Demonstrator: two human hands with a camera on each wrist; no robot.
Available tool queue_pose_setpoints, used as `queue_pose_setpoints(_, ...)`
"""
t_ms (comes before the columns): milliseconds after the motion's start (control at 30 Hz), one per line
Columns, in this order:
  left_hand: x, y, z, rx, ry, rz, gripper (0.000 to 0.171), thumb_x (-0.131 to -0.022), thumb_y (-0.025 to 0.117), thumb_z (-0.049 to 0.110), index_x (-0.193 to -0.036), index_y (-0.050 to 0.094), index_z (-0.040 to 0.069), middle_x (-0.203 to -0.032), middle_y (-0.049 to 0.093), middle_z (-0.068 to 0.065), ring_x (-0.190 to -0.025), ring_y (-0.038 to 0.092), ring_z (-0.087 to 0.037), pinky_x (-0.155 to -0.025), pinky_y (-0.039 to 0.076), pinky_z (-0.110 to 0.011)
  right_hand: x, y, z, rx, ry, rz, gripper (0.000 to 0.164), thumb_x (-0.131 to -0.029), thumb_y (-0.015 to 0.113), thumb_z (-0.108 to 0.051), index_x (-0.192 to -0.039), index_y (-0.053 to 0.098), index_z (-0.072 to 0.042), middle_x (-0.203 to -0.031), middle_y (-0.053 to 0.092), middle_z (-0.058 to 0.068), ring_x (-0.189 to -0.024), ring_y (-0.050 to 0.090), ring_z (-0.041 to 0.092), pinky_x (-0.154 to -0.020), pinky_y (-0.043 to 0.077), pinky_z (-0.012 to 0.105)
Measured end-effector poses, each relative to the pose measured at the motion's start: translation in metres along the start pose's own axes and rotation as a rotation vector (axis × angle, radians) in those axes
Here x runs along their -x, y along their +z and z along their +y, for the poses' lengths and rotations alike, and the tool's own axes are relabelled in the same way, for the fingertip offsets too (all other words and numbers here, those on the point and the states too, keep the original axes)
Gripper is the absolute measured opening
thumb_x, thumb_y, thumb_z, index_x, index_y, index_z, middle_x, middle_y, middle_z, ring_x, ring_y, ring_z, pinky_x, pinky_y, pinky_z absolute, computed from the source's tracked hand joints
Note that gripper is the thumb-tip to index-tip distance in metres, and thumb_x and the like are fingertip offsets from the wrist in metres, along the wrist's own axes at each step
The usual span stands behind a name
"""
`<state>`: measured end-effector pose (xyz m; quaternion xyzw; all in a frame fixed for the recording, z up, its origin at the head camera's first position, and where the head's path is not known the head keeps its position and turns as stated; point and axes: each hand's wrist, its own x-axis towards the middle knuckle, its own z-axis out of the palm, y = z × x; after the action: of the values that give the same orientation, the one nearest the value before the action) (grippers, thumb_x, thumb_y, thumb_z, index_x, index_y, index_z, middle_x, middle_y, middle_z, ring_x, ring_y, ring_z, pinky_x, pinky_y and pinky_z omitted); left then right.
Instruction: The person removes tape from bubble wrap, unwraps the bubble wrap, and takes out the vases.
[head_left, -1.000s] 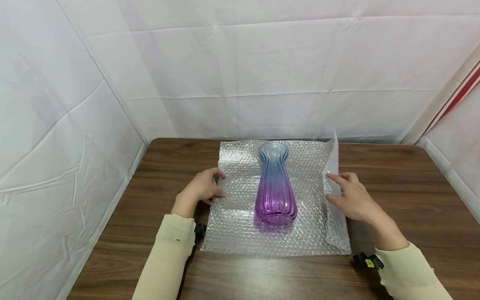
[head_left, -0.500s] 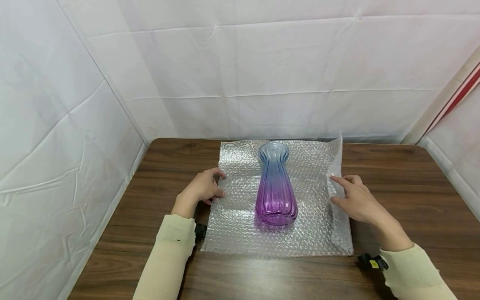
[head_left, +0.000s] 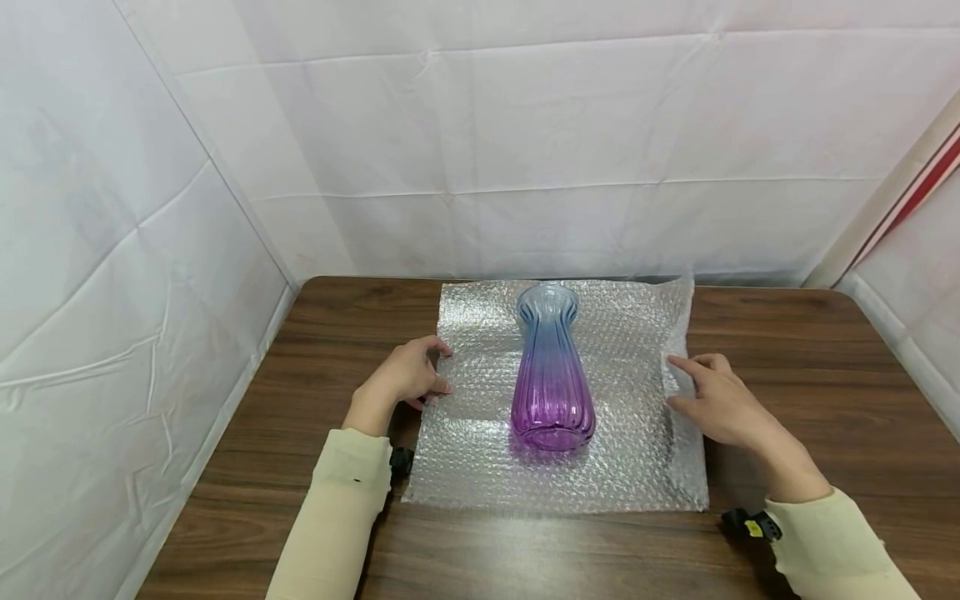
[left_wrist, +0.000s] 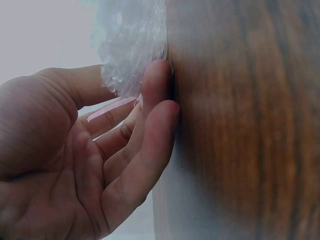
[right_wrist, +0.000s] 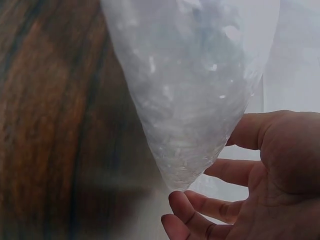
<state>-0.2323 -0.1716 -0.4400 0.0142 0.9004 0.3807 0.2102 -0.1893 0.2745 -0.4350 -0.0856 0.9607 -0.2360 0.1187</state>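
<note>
A long, pale cream fabric sleeve [head_left: 318, 533] with a faintly greenish cuff rose from the lower left of the frame, marked by a small dark fleck [head_left: 357, 481]. A matching pale sleeve [head_left: 836, 546] filled the lower right. Small black wrist cameras [head_left: 401, 461] showed beside both cuffs, the right one bearing a bright yellow patch [head_left: 753, 528].

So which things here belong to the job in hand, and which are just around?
Part of the job:
bubble wrap, under the vase
left hand and right hand, fingers at opposite edges of the wrap

Just around:
table
white sheeting, behind the table
red strip, far right
</note>
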Motion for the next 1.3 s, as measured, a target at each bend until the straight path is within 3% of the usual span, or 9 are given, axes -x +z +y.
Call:
queue_pose_setpoints(333,0.001,0.000,0.001,0.011,-0.001,-0.004,0.053,-0.089,0.081,0.008,-0.137,0.058,0.014,-0.084,0.069,-0.011,-0.068,0.068,-0.021,-0.056,0.061,-0.034,0.000,-0.001,0.006,0.023,-0.001,0.004,0.069,-0.101,0.064,-0.023,-0.157,0.035,0.006,-0.151,0.028,0.043,-0.129,0.037,0.062,-0.095,0.041,0.073)
queue_pose_setpoints(733,0.001,0.000,0.000,0.018,-0.003,-0.003,0.053,-0.090,0.081,0.008,-0.137,0.058,0.015,-0.086,0.069,-0.011,-0.069,0.068,-0.021,-0.057,0.061,-0.035,0.001,-0.003,0.011,0.036,-0.010,0.013,0.070,-0.100,0.066,-0.020,-0.154,0.036,0.011,-0.150,0.030,0.044,-0.131,0.035,0.062,-0.096,0.042,0.072)
queue_pose_setpoints(867,0.001,0.000,0.000,0.015,-0.001,-0.003,0.053,-0.090,0.081,0.008,-0.137,0.058,0.015,-0.085,0.069,-0.011,-0.069,0.068,-0.021,-0.057,0.061,-0.035,0.001,-0.002,0.013,0.024,-0.010,0.009,0.071,-0.099,0.067,-0.018,-0.154,0.035,0.013,-0.149,0.030,0.044,-0.126,0.042,0.056,-0.092,0.047,0.067)
queue_pose_setpoints(967,0.001,0.000,0.000,0.014,-0.001,-0.003,0.053,-0.090,0.081,0.008,-0.137,0.058,0.015,-0.085,0.069,-0.011,-0.069,0.068,-0.021,-0.057,0.061,-0.035,0.001,-0.002,0.014,0.010,-0.002,0.000,0.073,-0.099,0.066,-0.016,-0.156,0.030,0.013,-0.148,0.029,0.044,-0.111,0.050,0.046,-0.080,0.051,0.054)
queue_pose_setpoints(1100,0.001,-0.001,0.000,0.014,-0.002,-0.005,0.053,-0.090,0.081,0.008,-0.137,0.058,0.015,-0.084,0.069,-0.010,-0.069,0.068,-0.021,-0.057,0.061,-0.035,0.001,-0.002,0.017,-0.007,0.004,-0.008,0.079,-0.098,0.066,-0.015,-0.160,0.023,0.007,-0.146,0.029,0.042,-0.097,0.050,0.034,-0.071,0.046,0.039)
queue_pose_setpoints(1300,0.001,-0.001,0.001,0.015,-0.005,-0.009,0.053,-0.091,0.080,0.008,-0.138,0.057,0.015,-0.084,0.070,-0.010,-0.069,0.069,-0.021,-0.058,0.061,-0.036,0.002,-0.002,0.019,-0.017,-0.010,-0.010,0.079,-0.098,0.065,-0.012,-0.163,0.021,0.001,-0.146,0.028,0.042,-0.097,0.051,0.033,-0.070,0.046,0.036)
